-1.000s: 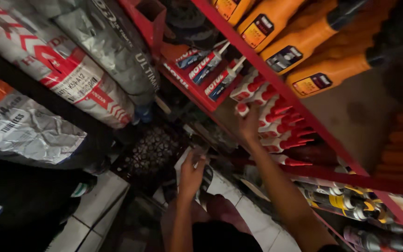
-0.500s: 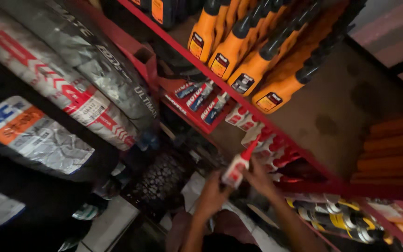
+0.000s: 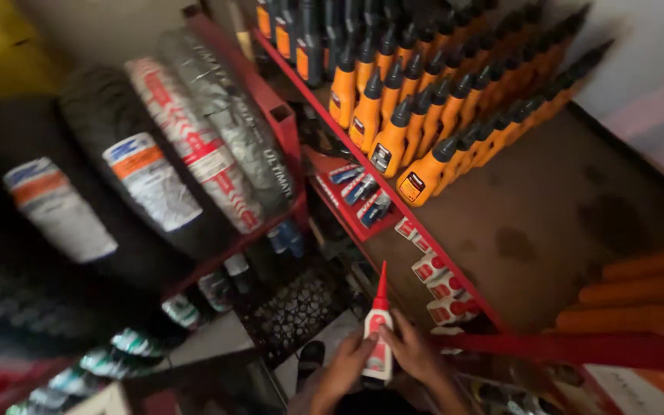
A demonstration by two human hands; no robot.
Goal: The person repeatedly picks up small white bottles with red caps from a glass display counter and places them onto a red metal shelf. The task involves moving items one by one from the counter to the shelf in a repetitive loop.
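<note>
Grip: I see both hands closed around one small white bottle (image 3: pixel 378 350) with a long red nozzle; the left hand (image 3: pixel 345 367) wraps its lower left side, the right hand (image 3: pixel 413 352) its right side
Bottle: upright, nozzle tip pointing up toward the red shelf edge (image 3: pixel 363 165), held low in front of the body, clear of the shelf
Just changed: a second ago the right hand was reaching up among the row of matching small bottles (image 3: pixel 443 288) on the shelf while the left hung below; half a second ago the bottle was already off the shelf and between both hands; now it sits lower and closer to me
Meaning: I judge the pick is done and the bottle is in hand for handling or inspection
Around: orange bottles with black caps (image 3: pixel 424 115) stand in rows on the shelf above; wrapped tyres (image 3: pixel 155 169) lean in the rack to the left
</note>
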